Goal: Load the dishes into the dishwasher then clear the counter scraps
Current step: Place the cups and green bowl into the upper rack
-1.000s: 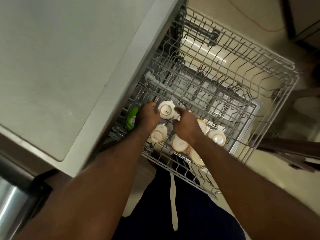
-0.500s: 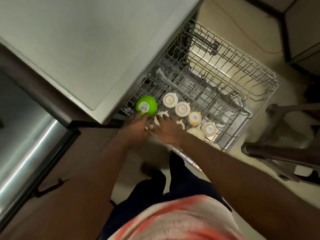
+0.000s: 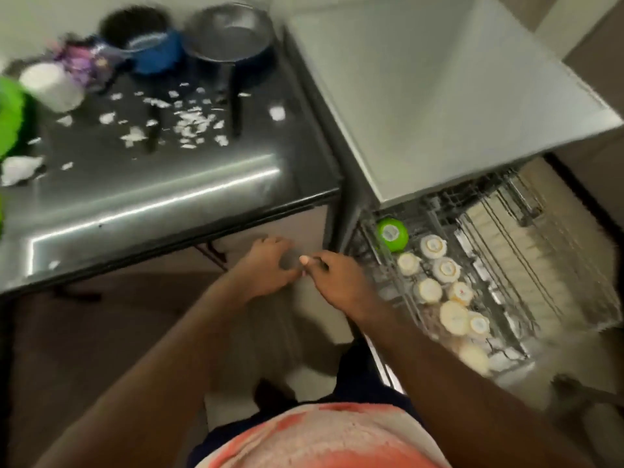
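Loading judged part done: cups (image 3: 433,246) upturned in rack (image 3: 547,251). Left grip (image 3: 266,265), right grip (image 3: 334,282) loosely curled, empty, just left of rack. Pots (image 3: 152,45), scraps (image 3: 192,121) on counter (image 3: 152,190) farther left; pots to be fetched next.

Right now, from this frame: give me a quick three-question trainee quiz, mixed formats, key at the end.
1. True or false: torn white scraps lie scattered on the dark glossy counter.
2. The small upturned green bowl sits: A on the floor; B in the grey wire dishwasher rack; C in a hand.
3. Fill in: beside the round blue saucepan on the counter stands a grey metal ___.
Key: 1 true; 2 B; 3 frying pan.
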